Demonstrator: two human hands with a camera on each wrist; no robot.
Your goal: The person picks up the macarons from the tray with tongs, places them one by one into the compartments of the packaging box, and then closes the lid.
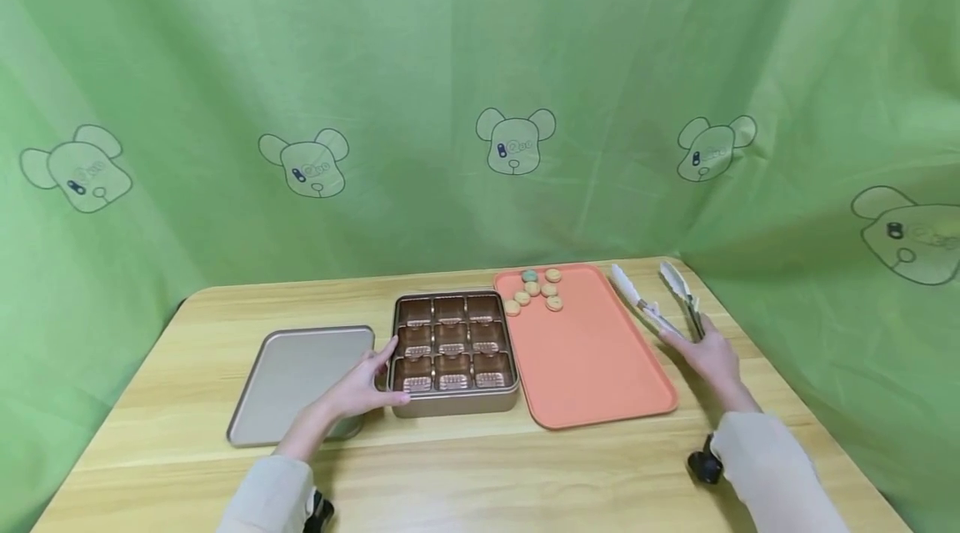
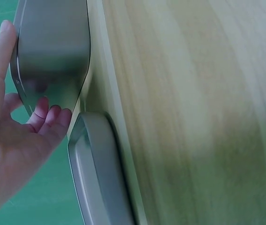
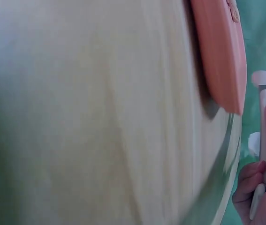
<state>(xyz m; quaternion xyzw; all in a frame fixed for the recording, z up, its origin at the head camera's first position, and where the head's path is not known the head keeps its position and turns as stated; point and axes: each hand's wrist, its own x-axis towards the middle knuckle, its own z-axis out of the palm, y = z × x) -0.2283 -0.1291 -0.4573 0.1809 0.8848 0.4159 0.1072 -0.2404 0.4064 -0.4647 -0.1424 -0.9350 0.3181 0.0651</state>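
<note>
My left hand [image 1: 358, 387] touches the near left corner of a metal box [image 1: 457, 404], thumb along its front rim and index finger at its left side. In the left wrist view, the other fingers [image 2: 53, 117] bend loosely beside the box wall [image 2: 53, 42]. The box holds a brown plastic insert [image 1: 452, 339] divided into several square compartments. My right hand [image 1: 714, 358] grips a pair of tongs [image 1: 637, 299] near its joined end, right of the coral tray. The tongs' arms are spread and point away from me. In the right wrist view, fingers wrap the tongs' handle [image 3: 265, 140].
Several small macarons [image 1: 532, 289], mostly beige and one green, lie at the far left of the coral tray [image 1: 600, 366]. A flat metal lid [image 1: 300, 374] lies left of the box. Green curtains [image 1: 420, 208] hang behind and beside the wooden table [image 1: 480, 483].
</note>
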